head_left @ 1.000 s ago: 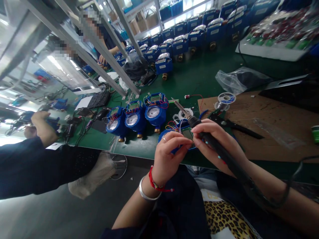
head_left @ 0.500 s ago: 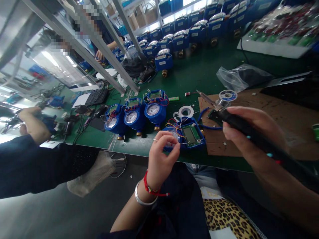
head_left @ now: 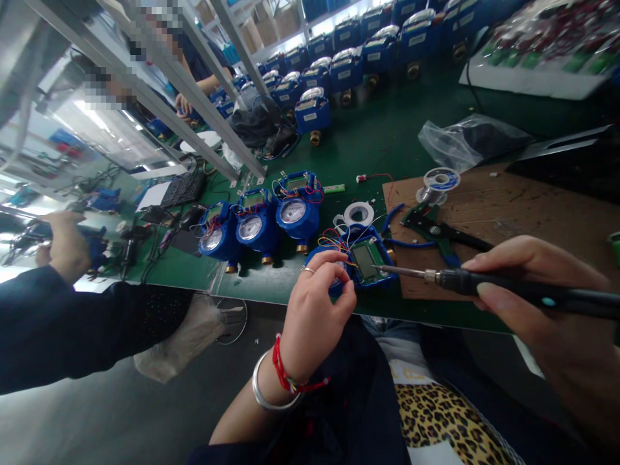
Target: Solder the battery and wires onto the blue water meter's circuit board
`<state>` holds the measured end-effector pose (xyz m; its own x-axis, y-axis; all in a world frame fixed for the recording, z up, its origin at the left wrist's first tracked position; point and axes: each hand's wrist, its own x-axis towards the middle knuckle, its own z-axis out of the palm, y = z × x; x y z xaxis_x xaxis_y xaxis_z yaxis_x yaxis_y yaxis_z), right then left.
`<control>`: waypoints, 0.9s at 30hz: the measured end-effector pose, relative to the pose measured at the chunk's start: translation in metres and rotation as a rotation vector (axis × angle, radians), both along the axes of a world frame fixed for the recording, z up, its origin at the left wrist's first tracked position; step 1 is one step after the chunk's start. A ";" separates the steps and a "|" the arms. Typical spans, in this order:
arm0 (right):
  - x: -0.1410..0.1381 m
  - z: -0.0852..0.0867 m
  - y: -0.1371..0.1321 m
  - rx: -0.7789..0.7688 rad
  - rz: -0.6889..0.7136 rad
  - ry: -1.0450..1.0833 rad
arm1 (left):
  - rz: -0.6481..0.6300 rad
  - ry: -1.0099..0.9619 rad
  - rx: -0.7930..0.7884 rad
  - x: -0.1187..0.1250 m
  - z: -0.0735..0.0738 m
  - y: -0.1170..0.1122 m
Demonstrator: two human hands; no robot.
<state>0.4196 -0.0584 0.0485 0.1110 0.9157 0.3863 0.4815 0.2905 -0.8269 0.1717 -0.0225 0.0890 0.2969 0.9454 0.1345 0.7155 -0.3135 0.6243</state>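
Open meter (head_left: 367,261), blue housing with a green board and small display facing up, is lying at the near edge of the green desk (head_left: 387,142), partly on the corner of a wooden board (head_left: 533,206). Coloured wires (head_left: 334,243) are looping out of its left side.

Left hand (head_left: 320,303) is resting on the meter's near-left part, fingers curled and thumb and forefinger pinching together; what lies between the tips is too small to tell. A silver bangle (head_left: 264,395) and a red cord are circling the wrist.

Right hand (head_left: 533,290) is closing around the black handle of a soldering iron (head_left: 484,282), which is lying almost level and pointing left, its tip reaching the right edge of the meter's board; contact cannot be told.

Just behind the meter, a white tape roll (head_left: 359,213) is sitting on the desk. On the wooden board, green-handled pliers (head_left: 431,227) and a solder spool (head_left: 438,181) are lying near each other. To the left, three closed blue meters (head_left: 252,229) are standing side by side in a row. A clear plastic bag (head_left: 469,142) is lying farther back, and many more blue meters (head_left: 339,71) are lining the far side.

At far left, a co-worker's dark sleeve (head_left: 48,323) is stretching across, the co-worker's hand (head_left: 68,245) holding something blue.
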 end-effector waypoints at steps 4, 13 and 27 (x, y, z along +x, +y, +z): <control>-0.002 0.004 0.004 0.043 0.127 -0.113 | -0.005 0.060 -0.020 0.004 0.009 0.005; -0.007 0.009 0.011 0.067 0.162 -0.222 | -0.124 0.225 -0.002 0.010 0.020 0.016; -0.013 0.011 0.012 0.069 0.228 -0.178 | -0.157 0.315 -0.014 0.014 0.025 0.023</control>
